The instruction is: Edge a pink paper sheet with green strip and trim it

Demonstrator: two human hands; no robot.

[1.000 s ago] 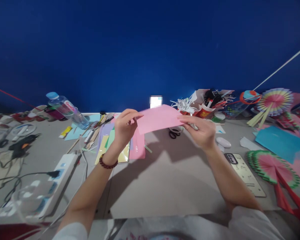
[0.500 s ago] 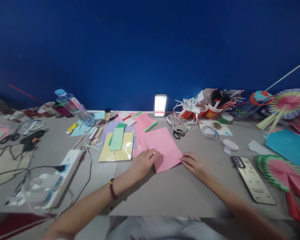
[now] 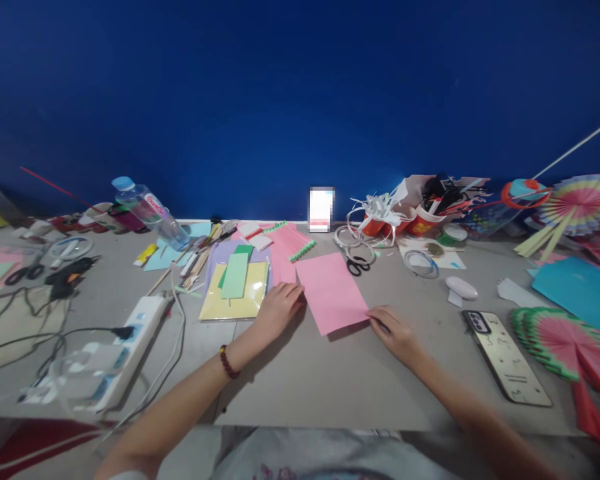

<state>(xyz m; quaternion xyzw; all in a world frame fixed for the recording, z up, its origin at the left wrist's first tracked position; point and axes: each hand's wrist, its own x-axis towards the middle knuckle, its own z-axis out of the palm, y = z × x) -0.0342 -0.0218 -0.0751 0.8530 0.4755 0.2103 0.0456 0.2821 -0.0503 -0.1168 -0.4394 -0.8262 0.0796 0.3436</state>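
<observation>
A sheet of pink paper [image 3: 334, 293] lies at an angle on the table before me, its near edge slightly raised over a shadow. My left hand [image 3: 281, 308], with a dark red bead bracelet at the wrist, is at the paper's left edge, its fingers curled and closed on that side. At the near right corner, my right hand [image 3: 391, 331] pinches the sheet between thumb and fingers. Left of the paper, a light green strip [image 3: 235, 275] rests on a yellow pack of paper [image 3: 256, 293]. Black-handled scissors [image 3: 358, 267] lie just beyond its right side.
At left are a power strip [image 3: 133, 353], a glue gun [image 3: 70, 277] and a leaning bottle [image 3: 153, 213]. To the right lie a phone [image 3: 506, 359], a watermelon-coloured paper fan [image 3: 555, 340] and a blue sheet [image 3: 580, 297]. Red cups [image 3: 423, 223] stand by the blue wall [image 3: 300, 100].
The pink paper has shifted a little away from me and rightward. My left hand has slid off its surface to its left edge; my right hand still pinches the corner.
</observation>
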